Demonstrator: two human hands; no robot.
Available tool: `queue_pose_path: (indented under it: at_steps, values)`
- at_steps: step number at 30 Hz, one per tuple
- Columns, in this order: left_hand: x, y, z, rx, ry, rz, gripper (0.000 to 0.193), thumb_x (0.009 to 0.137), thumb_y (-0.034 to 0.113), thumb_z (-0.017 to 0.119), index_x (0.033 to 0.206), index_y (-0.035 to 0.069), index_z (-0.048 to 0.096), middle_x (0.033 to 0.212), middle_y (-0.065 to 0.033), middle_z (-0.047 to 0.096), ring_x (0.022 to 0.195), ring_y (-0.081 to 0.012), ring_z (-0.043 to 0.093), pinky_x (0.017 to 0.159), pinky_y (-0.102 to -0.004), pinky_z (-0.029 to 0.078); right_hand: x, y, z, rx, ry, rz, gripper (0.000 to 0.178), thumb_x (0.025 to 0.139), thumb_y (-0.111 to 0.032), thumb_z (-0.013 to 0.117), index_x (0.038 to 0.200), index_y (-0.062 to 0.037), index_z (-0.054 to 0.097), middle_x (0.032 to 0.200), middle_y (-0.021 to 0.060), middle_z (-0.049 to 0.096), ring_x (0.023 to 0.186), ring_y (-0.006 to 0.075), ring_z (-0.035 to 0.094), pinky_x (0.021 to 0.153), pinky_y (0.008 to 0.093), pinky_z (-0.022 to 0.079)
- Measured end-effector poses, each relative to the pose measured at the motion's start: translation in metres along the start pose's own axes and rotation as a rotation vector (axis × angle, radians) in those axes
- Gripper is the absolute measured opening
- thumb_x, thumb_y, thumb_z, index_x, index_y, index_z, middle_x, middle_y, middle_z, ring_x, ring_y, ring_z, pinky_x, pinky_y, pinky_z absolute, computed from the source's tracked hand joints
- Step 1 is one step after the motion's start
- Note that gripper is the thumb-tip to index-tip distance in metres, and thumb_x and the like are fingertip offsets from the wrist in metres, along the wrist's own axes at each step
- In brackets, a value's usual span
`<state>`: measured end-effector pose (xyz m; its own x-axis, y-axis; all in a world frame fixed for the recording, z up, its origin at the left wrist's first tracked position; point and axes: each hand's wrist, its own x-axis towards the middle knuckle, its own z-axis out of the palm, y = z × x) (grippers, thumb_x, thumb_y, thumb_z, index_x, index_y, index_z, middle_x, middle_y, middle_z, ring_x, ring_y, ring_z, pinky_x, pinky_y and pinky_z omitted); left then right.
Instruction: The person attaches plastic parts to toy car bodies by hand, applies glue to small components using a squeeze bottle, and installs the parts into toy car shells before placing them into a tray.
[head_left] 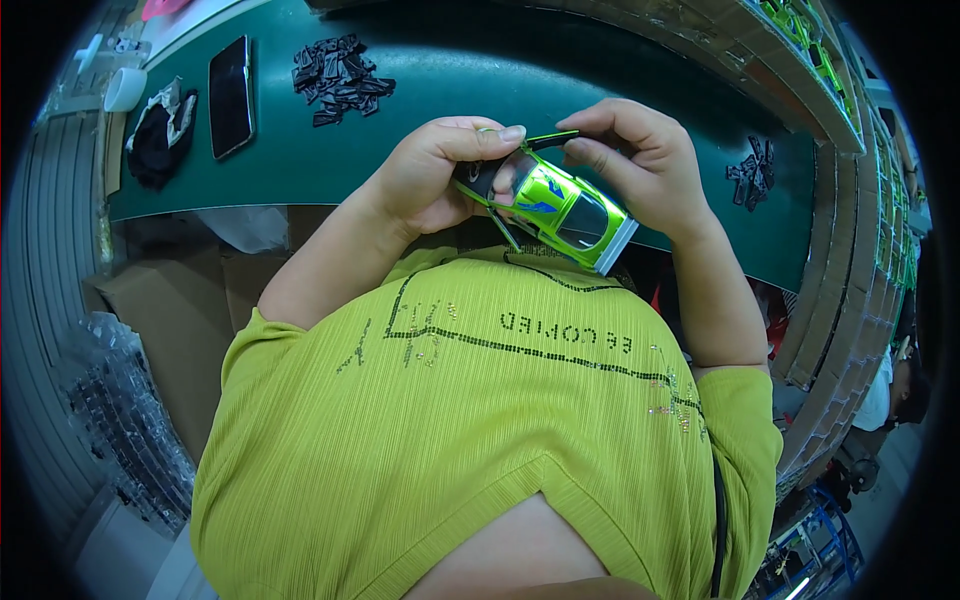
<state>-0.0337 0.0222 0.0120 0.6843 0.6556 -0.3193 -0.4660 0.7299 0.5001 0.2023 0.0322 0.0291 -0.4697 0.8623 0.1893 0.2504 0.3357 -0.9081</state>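
A bright green toy car body [552, 200] with blue markings and dark windows is held just over the table's near edge. My left hand [432, 172] grips its black end, the thumb lying along the top. A narrow green-and-black piece, which looks like an opened car door [550, 138], sticks out from the body. My right hand [645, 160] pinches the outer end of that piece between thumb and fingers. Another thin green-and-black part [505, 230] juts out on the side toward me. Small black plastic parts [338, 78] lie in a pile beyond my left hand.
A smaller heap of black parts [752, 175] is at the right of the green table [500, 60]. A phone [232, 98] and a black cloth item [163, 135] lie at the left, near a white cup [125, 90]. Cardboard trays [800, 80] with green pieces border the right side.
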Motion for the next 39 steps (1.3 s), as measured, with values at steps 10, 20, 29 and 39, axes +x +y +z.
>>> queue_pose_path:
  at_steps: [10,20,29,39]
  values:
    - [-0.003,0.002,0.006,0.07,0.087,-0.091,0.033,0.098,0.019,0.049,0.074,-0.001,0.059,0.068,-0.0101,0.061,0.062,-0.018,0.058,0.068,-0.0295,0.049,0.001,0.001,0.003,-0.189,-0.012,-0.119,0.012,0.084,-0.011,0.072,0.094,-0.0039,0.07,0.087,0.0089,0.069,0.075,0.0202,0.066,0.066,0.0276,0.051]
    - [-0.002,0.002,0.016,0.096,0.153,-0.125,0.029,0.099,0.019,0.051,0.08,-0.001,0.061,0.068,-0.0089,0.061,0.062,-0.0175,0.058,0.067,-0.0289,0.049,0.009,-0.001,0.002,-0.247,-0.129,-0.225,0.011,0.081,-0.011,0.074,0.09,-0.0056,0.069,0.079,0.0091,0.067,0.07,0.0232,0.065,0.062,0.0295,0.05]
    - [-0.004,0.004,0.012,0.09,0.126,-0.107,0.033,0.099,0.02,0.049,0.076,0.0,0.06,0.068,-0.0099,0.06,0.061,-0.0188,0.059,0.062,-0.0292,0.051,0.007,0.002,0.009,-0.167,-0.079,-0.128,0.011,0.083,-0.01,0.073,0.092,-0.0046,0.069,0.08,0.0077,0.068,0.069,0.0185,0.065,0.061,0.0271,0.05]
    - [-0.005,0.003,0.009,0.051,0.158,-0.094,0.035,0.099,0.02,0.049,0.073,0.0,0.058,0.067,-0.0104,0.06,0.06,-0.0197,0.059,0.062,-0.0301,0.052,-0.004,0.01,0.009,-0.094,0.001,-0.114,0.01,0.086,-0.005,0.069,0.095,-0.0012,0.068,0.085,0.0085,0.069,0.074,0.0153,0.066,0.067,0.0249,0.052]
